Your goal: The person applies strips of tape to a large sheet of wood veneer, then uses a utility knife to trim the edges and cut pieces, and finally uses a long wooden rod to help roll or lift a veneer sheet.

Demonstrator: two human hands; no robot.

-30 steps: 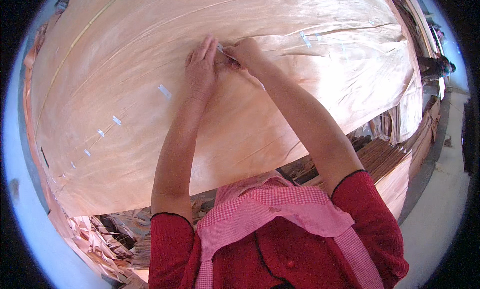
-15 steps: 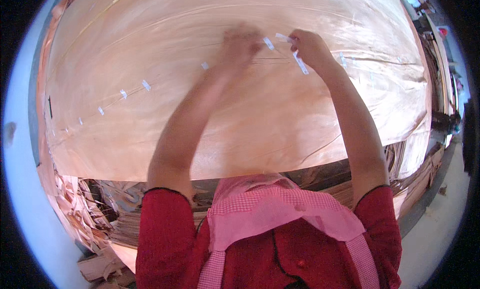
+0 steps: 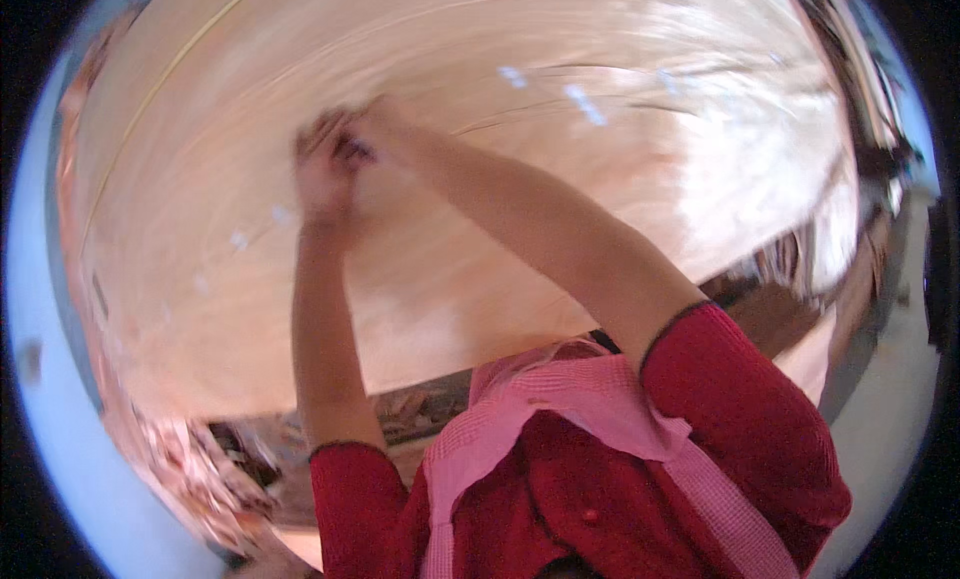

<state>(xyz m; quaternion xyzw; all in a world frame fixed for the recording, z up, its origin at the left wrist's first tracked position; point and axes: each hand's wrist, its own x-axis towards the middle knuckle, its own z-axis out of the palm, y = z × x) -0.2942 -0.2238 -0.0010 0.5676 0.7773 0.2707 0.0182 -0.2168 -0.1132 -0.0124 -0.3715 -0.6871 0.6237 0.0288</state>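
Observation:
A large pale-brown wood veneer sheet lies spread out in front of me. My left hand and my right hand meet over its left part, the right arm reaching across. Both are smeared by motion, and their fingers overlap. A small bluish spot shows between them, too blurred to name. Short whitish tape strips are stuck along a line in the veneer: one tape strip and a longer tape strip to the right of my hands, a faint tape piece to their lower left.
Torn veneer scraps are heaped at the lower left, below the sheet's near edge. More stacked veneer shows under the sheet at the right. A thin yellowish strip curves over the far left. Pale floor runs along the right side.
Both hands have moved left and come together, the right one crossing furthest. Half a second ago a tape strip was at my right fingers. The view has turned and blurred.

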